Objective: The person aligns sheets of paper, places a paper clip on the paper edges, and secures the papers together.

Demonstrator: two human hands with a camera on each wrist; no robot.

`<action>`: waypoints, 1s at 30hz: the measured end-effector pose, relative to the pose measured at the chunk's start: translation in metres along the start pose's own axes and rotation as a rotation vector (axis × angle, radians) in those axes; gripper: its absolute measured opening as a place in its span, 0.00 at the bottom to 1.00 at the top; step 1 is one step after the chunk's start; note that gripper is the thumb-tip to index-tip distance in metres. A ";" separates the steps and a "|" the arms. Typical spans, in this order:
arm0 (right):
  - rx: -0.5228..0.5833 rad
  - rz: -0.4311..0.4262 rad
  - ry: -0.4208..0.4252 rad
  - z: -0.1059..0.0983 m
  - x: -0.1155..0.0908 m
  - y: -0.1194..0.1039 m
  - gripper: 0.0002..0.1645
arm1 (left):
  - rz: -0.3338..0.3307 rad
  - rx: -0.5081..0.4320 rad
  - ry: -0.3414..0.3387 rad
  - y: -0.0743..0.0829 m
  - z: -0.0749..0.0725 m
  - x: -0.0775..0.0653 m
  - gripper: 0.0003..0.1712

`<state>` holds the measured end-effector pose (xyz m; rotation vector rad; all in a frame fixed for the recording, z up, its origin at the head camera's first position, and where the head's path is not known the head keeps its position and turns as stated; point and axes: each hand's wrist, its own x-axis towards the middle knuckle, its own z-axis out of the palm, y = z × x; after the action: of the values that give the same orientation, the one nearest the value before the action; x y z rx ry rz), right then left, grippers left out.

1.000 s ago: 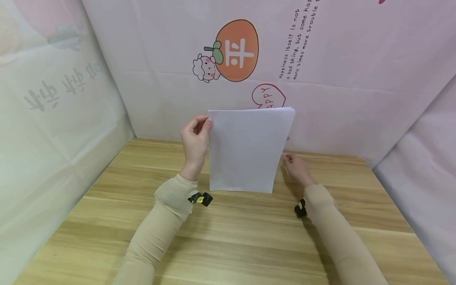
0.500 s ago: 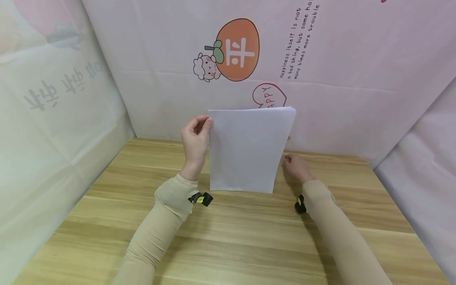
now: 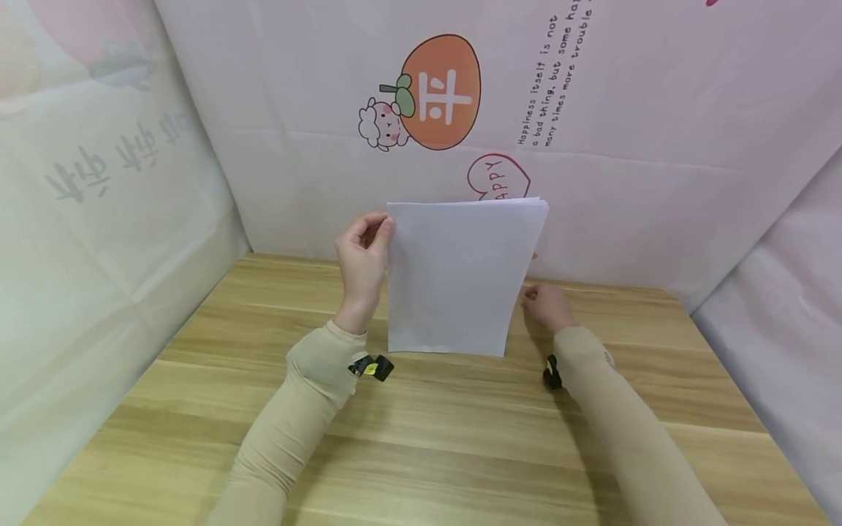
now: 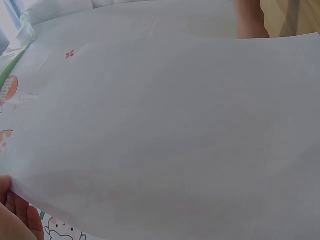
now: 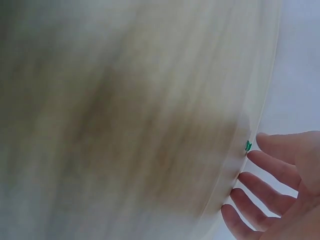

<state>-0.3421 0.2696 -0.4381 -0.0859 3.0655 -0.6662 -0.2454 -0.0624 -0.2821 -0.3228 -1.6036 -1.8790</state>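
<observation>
Several white paper sheets (image 3: 460, 277) stand upright in the head view, slightly fanned at the top right corner. My left hand (image 3: 364, 259) pinches them at their upper left edge, thumb in front. They fill most of the left wrist view, where the left fingers (image 4: 21, 212) show at the lower left corner. My right hand (image 3: 549, 307) is low at the table's back, just right of the sheets. In the right wrist view its fingertips meet the wood, thumb and index finger at a tiny green thing (image 5: 248, 145), like bent wire; its kind does not show.
The wooden table (image 3: 421, 438) ends at a white printed cloth (image 3: 631, 212) hung behind it. More cloth hangs at the left side (image 3: 112, 219) and the right side (image 3: 783, 292). A black wrist camera (image 3: 371, 367) sits on the left sleeve.
My right wrist and forearm have shifted slightly left and up, while the right fingertips stay at about the same spot. The left hand and the sheets are nearly still.
</observation>
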 end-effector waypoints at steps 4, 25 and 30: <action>-0.021 -0.007 0.032 0.000 0.002 0.001 0.19 | 0.003 0.000 -0.002 0.001 0.001 0.000 0.10; -0.001 0.044 0.046 0.000 0.006 -0.002 0.14 | -0.010 0.007 -0.023 0.000 0.000 -0.001 0.09; 0.001 0.043 0.062 0.001 0.007 -0.003 0.12 | -0.003 0.007 -0.025 -0.001 0.000 -0.001 0.09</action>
<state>-0.3490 0.2663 -0.4381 0.0007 3.1159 -0.6814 -0.2451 -0.0616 -0.2830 -0.3421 -1.6272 -1.8785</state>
